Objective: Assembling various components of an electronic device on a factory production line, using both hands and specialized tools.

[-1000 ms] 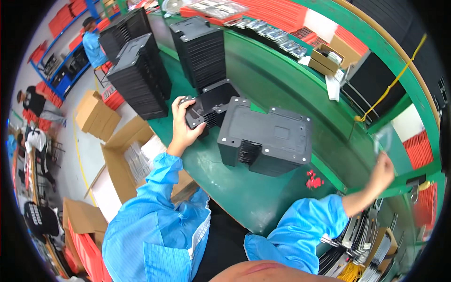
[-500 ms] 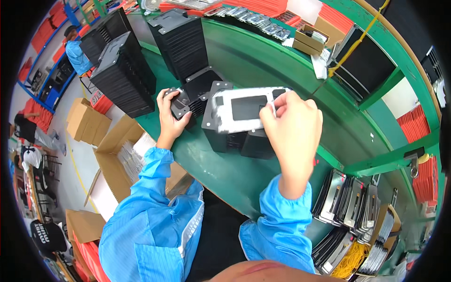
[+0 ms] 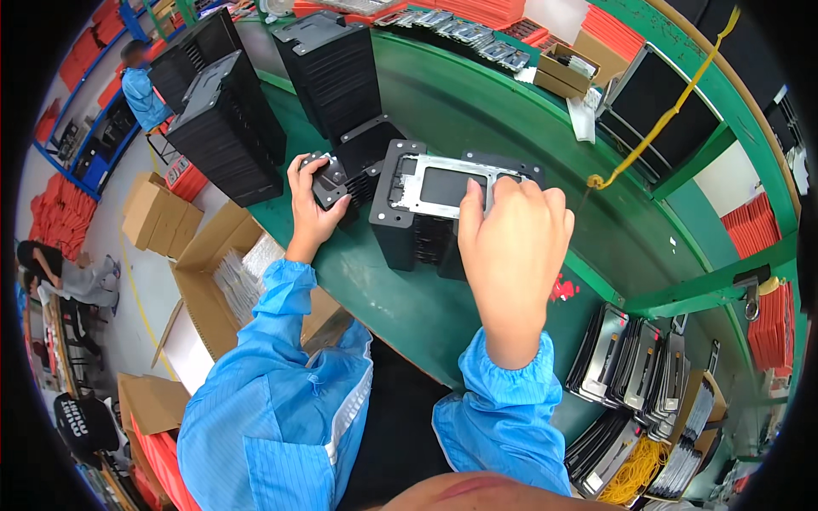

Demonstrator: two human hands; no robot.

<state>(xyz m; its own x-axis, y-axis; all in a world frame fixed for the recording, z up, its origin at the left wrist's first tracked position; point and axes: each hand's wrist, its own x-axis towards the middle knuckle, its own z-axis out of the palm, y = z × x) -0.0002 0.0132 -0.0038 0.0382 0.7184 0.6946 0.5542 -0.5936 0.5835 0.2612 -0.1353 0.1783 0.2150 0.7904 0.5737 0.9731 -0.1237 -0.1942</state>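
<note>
A silver rectangular metal frame (image 3: pixel 412 189) with a large window lies flat on top of a stack of black trays (image 3: pixel 394 245). My right hand (image 3: pixel 516 234) is closed on the frame's right end, thumb near the window; some of its fingers are hidden. My left hand (image 3: pixel 312 204) grips the near left end of a lower black tray stack (image 3: pixel 331 180), fingers over the edge and thumb on the near corner. Just behind, a flat black tray surface (image 3: pixel 375 145) shows.
Tall black tray stacks (image 3: pixel 328 81) (image 3: pixel 226 128) stand at the back left of the green bench (image 3: pixel 383 307). Metal parts (image 3: pixel 464 34) lie on the ledge behind. Racked frames (image 3: pixel 626 358) and yellow cords (image 3: pixel 635 473) are at right; an open carton (image 3: pixel 200 298) is at left.
My right hand has lowered the silver frame from above the tray stack onto its top. My left hand has stayed in place. A person at the far left has shifted.
</note>
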